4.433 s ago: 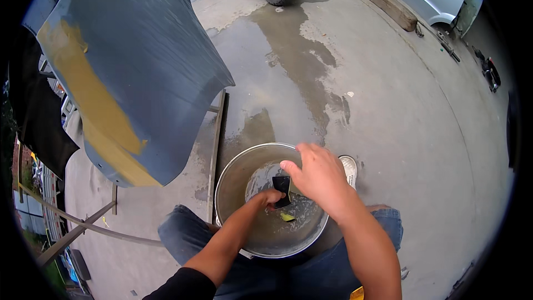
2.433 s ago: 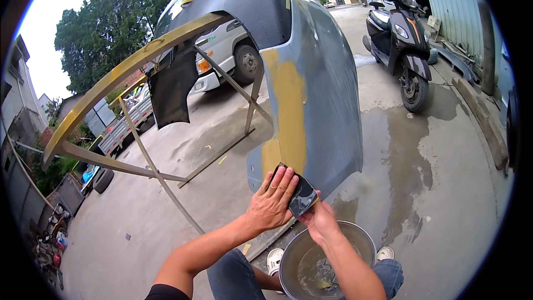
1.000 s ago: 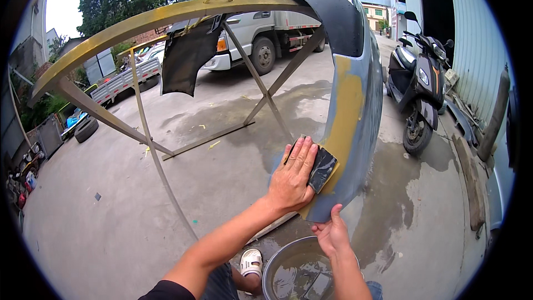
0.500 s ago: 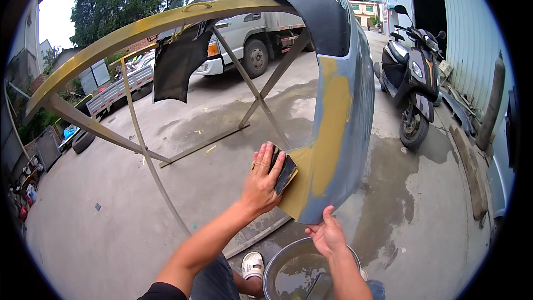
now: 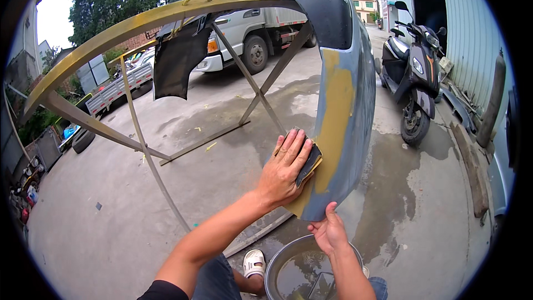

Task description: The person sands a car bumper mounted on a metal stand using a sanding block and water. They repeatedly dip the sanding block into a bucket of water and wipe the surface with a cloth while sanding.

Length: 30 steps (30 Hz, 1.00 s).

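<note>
A grey car bumper (image 5: pixel 363 111) hangs down in front of me, with a tan patch of body filler (image 5: pixel 336 100) along its face and a black upper part. My left hand (image 5: pixel 282 176) lies over a dark sanding block (image 5: pixel 310 164) wrapped in sandpaper with a tan edge, pressing it flat against the patch low on the bumper. At the bumper's bottom corner, my right hand (image 5: pixel 331 230) grips the edge, thumb in front and fingers partly hidden behind. Below stands a round metal basin (image 5: pixel 270 278) of cloudy water, with a dark flat thing in it.
A metal stand (image 5: pixel 105 38) with crossed legs (image 5: pixel 260 95) carries the bumper and reaches to the left. A black scooter (image 5: pixel 413 72) is parked on the right, near a wooden beam (image 5: pixel 471 172). Behind are a white truck (image 5: pixel 244 39) and wet patches on the concrete.
My left hand and the sanding block have slid up and to the right along the filler patch. My right hand keeps its hold on the bumper's lower corner.
</note>
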{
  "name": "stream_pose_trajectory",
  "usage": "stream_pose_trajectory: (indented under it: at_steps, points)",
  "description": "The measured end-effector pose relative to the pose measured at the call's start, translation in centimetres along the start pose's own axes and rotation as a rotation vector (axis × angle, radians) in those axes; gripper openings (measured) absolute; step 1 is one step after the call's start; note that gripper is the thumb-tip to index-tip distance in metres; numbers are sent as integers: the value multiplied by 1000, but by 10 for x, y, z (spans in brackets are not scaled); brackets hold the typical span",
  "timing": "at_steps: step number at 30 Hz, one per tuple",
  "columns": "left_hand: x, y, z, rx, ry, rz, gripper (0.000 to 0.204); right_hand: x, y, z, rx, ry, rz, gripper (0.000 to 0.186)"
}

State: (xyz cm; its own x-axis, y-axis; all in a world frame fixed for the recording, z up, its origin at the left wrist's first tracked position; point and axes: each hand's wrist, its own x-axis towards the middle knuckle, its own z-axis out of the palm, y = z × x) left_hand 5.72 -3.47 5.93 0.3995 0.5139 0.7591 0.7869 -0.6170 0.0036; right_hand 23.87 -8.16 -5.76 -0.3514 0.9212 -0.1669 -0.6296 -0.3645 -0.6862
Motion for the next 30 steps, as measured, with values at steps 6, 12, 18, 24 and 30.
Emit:
stream_pose_trajectory:
  at_steps: [6, 12, 18, 24, 30]
  points:
    - [-18, -26, -12, -128, -32, -159, 45, -3, -9, -2, -27, -8, 23, 62]
    - [13, -1, -22, -194, -28, -144, 42, 3, 0, 4, -4, -2, 32, 62]
    - [0, -36, -44, -238, -371, -338, 43, -2, -7, -2, -36, 0, 39, 62]
    - [13, -7, -21, -96, -106, -85, 49, 1, -1, 3, -16, 0, 31, 60]
    - [-4, 9, -3, 0, -80, -57, 72, -4, -7, -1, -19, -6, 36, 59]
